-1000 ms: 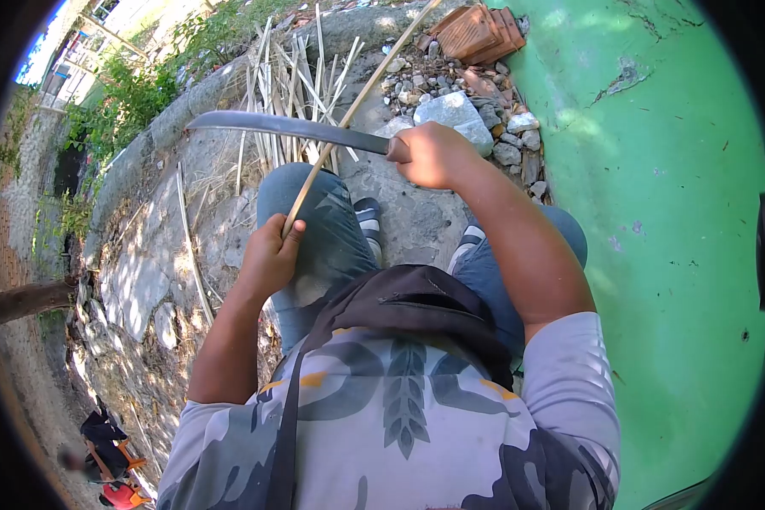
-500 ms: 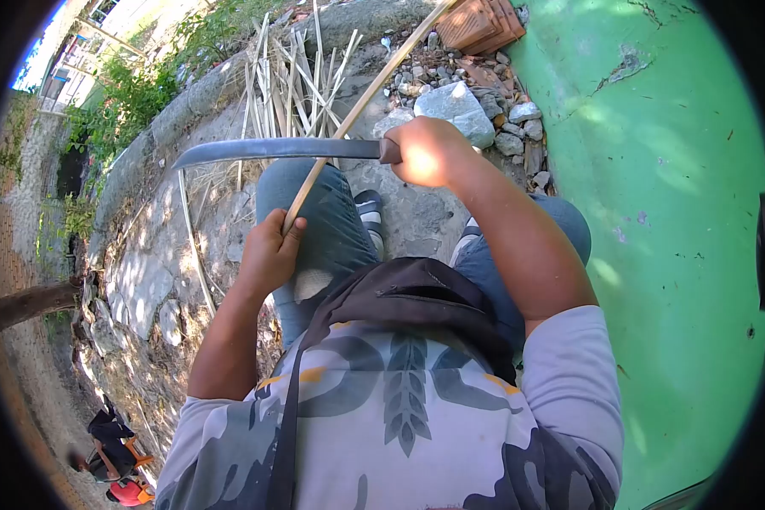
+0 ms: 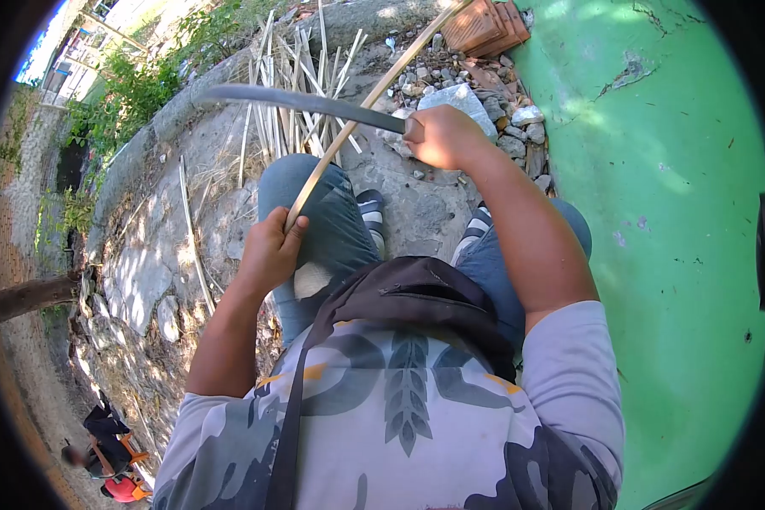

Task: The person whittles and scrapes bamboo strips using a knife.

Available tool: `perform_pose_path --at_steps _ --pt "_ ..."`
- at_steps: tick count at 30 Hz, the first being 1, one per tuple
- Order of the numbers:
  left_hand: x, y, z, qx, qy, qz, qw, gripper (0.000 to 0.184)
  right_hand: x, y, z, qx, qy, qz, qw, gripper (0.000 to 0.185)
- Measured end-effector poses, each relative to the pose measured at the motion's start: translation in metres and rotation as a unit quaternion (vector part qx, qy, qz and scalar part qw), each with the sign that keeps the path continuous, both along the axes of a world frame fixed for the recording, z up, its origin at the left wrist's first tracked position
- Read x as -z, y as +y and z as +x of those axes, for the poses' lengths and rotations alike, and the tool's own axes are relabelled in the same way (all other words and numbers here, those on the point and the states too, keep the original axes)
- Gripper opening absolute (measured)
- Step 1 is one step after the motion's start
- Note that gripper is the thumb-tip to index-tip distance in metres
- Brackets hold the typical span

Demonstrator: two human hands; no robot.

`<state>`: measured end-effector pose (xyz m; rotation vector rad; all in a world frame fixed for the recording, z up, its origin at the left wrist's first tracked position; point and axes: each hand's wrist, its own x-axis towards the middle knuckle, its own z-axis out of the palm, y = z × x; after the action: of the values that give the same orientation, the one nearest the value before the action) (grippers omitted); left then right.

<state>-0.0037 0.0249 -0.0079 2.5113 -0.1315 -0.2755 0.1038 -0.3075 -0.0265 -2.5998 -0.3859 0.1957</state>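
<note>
My left hand (image 3: 272,249) is closed around the lower end of a long pale strip (image 3: 374,95), beside my left knee. From there the strip slants up and right to the top edge of the view. Closed on the handle of a long curved knife (image 3: 314,104) is my right hand (image 3: 446,138), above my right knee. The dark blade points left and crosses the strip; whether they touch I cannot tell. Beyond my left knee a pile of pale strips (image 3: 285,85) lies on the ground.
Rubble with a large pale stone (image 3: 457,106) and stacked orange tiles (image 3: 484,27) lies ahead on the right. A green floor (image 3: 654,255) spans the right side. One long strip (image 3: 192,234) lies at the left. A person (image 3: 102,446) is at the lower left.
The knife and my right hand dipped toward me, then moved away and slightly right again. The strip's far end has shifted to the right. My left hand keeps its grip.
</note>
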Motion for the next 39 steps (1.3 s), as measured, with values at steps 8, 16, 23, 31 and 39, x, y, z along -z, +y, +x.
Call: perform_pose_path --at_steps 8,16,23,31,39 --pt "0.005 0.007 0.005 0.011 0.015 -0.044 0.999 0.041 0.008 0.004 -0.008 -0.025 -0.063 0.038 0.997 0.019" --pt "-0.005 0.005 0.007 0.011 0.039 -0.036 0.999 0.043 0.018 0.000 0.003 -0.005 -0.068 0.035 0.997 0.016" --pt "0.007 0.009 0.009 0.017 0.009 -0.051 0.999 0.043 0.000 0.010 -0.009 -0.018 -0.077 0.022 0.997 0.019" --pt "0.007 0.011 0.008 0.016 0.033 -0.054 0.998 0.043 -0.007 0.014 -0.018 -0.032 -0.061 0.050 0.996 0.020" --pt "0.004 0.009 0.009 0.013 0.036 -0.058 0.998 0.043 0.001 -0.001 -0.005 0.033 -0.070 0.064 0.995 0.020"
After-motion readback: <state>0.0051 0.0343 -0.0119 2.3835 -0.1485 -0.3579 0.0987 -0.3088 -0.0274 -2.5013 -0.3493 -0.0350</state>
